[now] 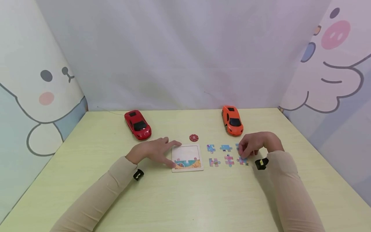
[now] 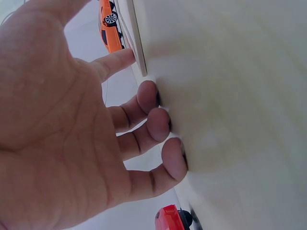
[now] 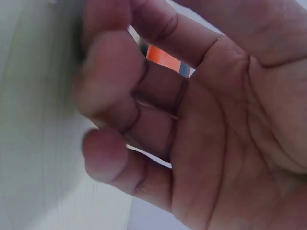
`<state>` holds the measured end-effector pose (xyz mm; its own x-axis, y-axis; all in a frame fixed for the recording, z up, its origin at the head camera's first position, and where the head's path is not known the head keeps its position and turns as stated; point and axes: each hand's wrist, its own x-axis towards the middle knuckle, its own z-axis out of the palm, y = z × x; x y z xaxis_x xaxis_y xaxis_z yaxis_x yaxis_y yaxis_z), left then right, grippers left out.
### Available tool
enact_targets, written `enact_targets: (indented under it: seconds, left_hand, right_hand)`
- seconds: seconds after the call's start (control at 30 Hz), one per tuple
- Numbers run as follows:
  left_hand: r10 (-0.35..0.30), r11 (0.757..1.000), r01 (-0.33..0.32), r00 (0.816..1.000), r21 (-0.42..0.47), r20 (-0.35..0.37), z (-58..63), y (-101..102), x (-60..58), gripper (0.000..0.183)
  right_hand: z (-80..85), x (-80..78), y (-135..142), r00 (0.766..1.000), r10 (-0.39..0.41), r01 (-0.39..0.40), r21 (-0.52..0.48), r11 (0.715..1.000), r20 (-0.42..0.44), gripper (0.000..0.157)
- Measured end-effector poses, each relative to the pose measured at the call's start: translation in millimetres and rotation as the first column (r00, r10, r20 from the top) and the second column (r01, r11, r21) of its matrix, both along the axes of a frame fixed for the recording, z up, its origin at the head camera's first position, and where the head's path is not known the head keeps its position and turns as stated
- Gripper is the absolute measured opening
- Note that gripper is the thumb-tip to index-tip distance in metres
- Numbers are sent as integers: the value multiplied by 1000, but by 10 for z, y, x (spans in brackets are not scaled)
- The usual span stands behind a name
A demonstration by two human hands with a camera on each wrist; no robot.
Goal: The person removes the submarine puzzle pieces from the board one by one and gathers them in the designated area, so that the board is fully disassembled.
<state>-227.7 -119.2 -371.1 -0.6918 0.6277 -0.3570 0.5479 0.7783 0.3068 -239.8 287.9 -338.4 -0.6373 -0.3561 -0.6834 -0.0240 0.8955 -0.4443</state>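
Note:
My left hand [image 1: 158,150] spans the left side of a small wooden puzzle tray [image 1: 202,168], index finger at its top edge and thumb at its lower left corner. A strip of beach-scene picture [image 1: 186,163] lies along the tray's bottom. In the left wrist view, the index fingertip touches the tray's edge and the other fingers rest on the table. With fingers curled, my right hand [image 1: 256,143] reaches down to the lower right jigsaw piece [image 1: 242,161], fingertips right at it. Whether they pinch it I cannot tell. The hand partly covers another piece [image 1: 237,146].
More loose jigsaw pieces [image 1: 226,148] lie in two rows right of the tray. A red round chip [image 1: 194,138] is just behind it. Farther back stand a red toy car [image 1: 137,125] on the left and an orange one [image 1: 232,120] on the right, before a pale curtain [image 1: 179,58].

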Motion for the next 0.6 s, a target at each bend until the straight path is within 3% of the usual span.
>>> enact_targets:
  seconds: [0.2, 0.6]
  left_hand:
    - [-2, 1000, 2, 1000, 4, 0, 10, 3, -4, 88]
    - [4, 1000, -4, 1000, 5, 4, 10, 4, 5, 88]
  right_hand:
    - [2, -2, -50, 998, 29, -25, 75, 997, -47, 18]
    - [10, 19, -101, 996, 2, 11, 161, 987, -84, 23]
